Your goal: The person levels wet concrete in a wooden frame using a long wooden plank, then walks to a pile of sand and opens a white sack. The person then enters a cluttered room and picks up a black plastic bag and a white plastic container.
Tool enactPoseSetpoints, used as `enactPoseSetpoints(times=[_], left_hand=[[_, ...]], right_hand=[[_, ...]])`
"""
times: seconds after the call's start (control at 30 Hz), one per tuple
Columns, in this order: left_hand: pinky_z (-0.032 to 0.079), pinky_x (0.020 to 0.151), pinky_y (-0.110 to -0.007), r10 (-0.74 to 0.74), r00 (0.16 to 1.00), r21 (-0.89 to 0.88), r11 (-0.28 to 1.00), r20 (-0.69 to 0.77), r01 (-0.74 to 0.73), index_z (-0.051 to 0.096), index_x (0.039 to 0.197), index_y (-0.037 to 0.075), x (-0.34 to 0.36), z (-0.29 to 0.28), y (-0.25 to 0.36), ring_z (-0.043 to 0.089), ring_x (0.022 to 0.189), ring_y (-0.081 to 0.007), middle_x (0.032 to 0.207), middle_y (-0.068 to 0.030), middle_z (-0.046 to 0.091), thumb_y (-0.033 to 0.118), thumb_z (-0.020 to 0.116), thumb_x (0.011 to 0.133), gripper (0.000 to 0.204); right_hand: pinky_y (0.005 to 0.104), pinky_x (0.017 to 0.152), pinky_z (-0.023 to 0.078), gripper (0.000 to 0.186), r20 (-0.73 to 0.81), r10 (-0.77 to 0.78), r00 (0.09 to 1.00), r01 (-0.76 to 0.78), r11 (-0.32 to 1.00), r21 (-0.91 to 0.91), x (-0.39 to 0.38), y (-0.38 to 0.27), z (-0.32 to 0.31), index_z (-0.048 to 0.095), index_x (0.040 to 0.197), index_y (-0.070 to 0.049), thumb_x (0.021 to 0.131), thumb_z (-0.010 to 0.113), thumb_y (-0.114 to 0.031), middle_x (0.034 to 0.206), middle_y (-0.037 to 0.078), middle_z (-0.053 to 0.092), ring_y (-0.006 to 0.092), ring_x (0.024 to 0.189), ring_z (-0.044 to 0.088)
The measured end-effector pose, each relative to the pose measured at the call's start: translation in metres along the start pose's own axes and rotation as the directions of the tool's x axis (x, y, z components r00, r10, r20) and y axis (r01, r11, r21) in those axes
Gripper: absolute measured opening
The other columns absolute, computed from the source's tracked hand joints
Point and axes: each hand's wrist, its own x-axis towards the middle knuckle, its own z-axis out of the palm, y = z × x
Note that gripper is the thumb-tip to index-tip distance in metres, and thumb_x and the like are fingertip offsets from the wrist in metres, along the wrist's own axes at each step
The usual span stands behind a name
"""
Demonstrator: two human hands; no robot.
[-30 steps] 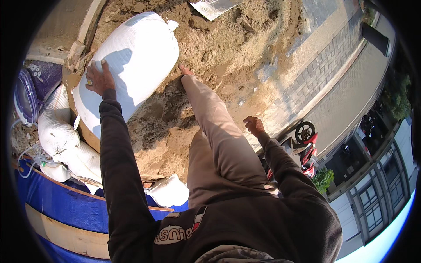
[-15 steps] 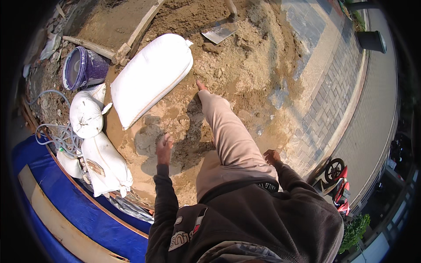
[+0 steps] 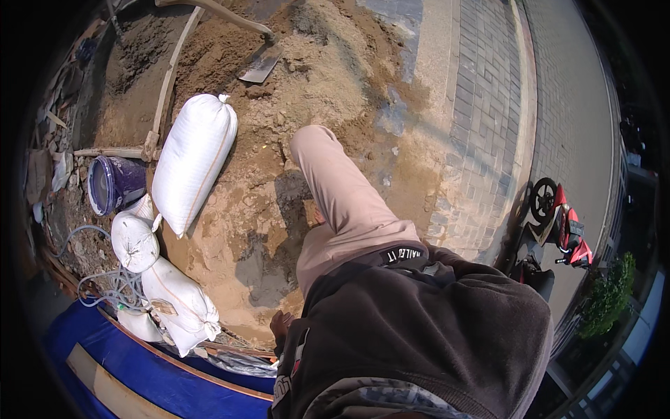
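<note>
My left hand hangs low beside my body, partly hidden by my dark sweatshirt, with its fingers too small and shaded to read. My right hand is out of sight behind my body. A large white sack lies on its side on the sandy ground, left of my raised leg. Two smaller white sacks lie below it, the lower one nearest my left hand. A purple bucket stands beside them.
A hoe lies on the sand pile above the big sack, beside a wooden board. Grey hoses and blue tarpaulin are at lower left. Paving runs along the right, where a red motorbike stands.
My left hand has left the big sack and dropped back to my side. My right hand has slipped out of sight. The view has shifted, and my leg looks more bent.
</note>
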Motion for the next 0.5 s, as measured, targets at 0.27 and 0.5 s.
enactPoseSetpoints(times=[0.27,0.5], left_hand=[[0.053,0.065,-0.035,0.006,0.989,0.122,0.993,-0.149,0.012,0.048,0.121,0.003,-0.014,0.052,0.058,0.064,0.081,-0.0294,0.098,-0.0204,0.062,0.024,0.053,0.086,0.042],[0.051,0.061,-0.034,0.031,0.999,0.133,0.991,-0.04,-0.026,0.051,0.118,0.006,-0.015,0.315,0.188,0.064,0.076,-0.0268,0.096,-0.0174,0.063,0.027,0.052,0.088,0.036]], right_hand=[[0.0313,0.044,0.05,0.023,-0.313,-0.159,0.936,0.273,0.89,0.365,0.101,-0.01,-0.11,0.062,0.096,-0.004,0.074,0.054,-0.003,0.072,0.009,0.065,0.0176,0.056,0.062],[0.0312,0.052,0.053,0.022,-0.068,0.117,0.991,-0.083,0.921,0.381,0.032,0.138,-0.169,0.067,0.08,-0.004,0.08,0.056,-0.023,0.071,0.012,0.067,0.0203,0.056,0.065]])
